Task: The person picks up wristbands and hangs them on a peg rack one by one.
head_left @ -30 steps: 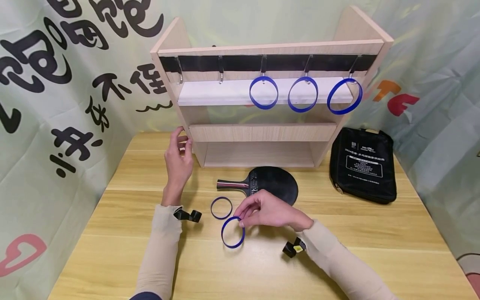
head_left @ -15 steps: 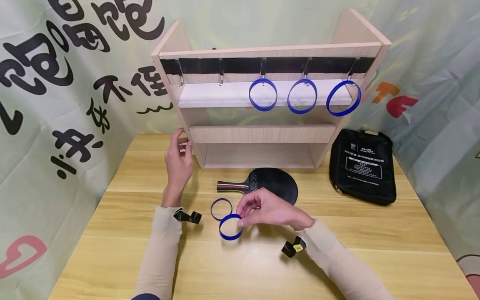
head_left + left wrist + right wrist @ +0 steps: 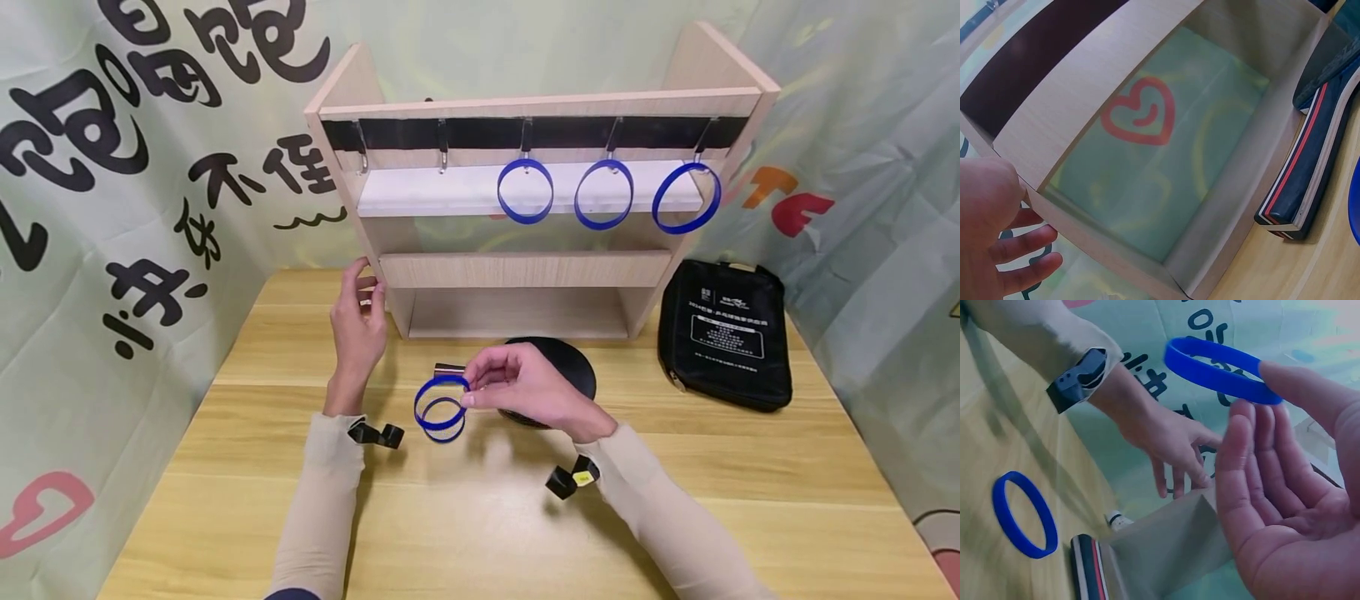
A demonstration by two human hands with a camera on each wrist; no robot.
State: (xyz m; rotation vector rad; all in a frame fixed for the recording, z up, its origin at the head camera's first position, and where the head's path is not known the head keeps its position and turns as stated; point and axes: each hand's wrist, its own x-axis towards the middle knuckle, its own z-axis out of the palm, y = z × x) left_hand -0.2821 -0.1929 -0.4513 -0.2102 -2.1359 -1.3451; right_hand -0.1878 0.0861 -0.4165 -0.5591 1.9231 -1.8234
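My right hand (image 3: 528, 383) pinches a blue wristband (image 3: 1210, 376) between thumb and fingertips, raised above the table. A second blue wristband (image 3: 1013, 526) lies on the wood, overlapped by the held one in the head view. My left hand (image 3: 358, 325) touches the left side panel of a wooden shelf rack (image 3: 525, 268), its fingers loosely bent in the left wrist view. Three more blue wristbands hang from hooks on the black strip (image 3: 480, 133): one in the middle (image 3: 527, 221), another beside it (image 3: 604, 226), a third at the right end (image 3: 686, 229). The two left hooks bear nothing.
In front of the rack lies a black table tennis bat (image 3: 573, 367), partly covered by my right hand; its striped handle (image 3: 1300, 169) shows in the left wrist view. A black zipped case (image 3: 723, 333) lies right of the rack. Printed cloth (image 3: 60, 400) hangs behind and beside the table.
My right hand has moved away from me toward the rack with the wristband, which now sits over the loose one and the bat's handle. The left hand stays at the panel.
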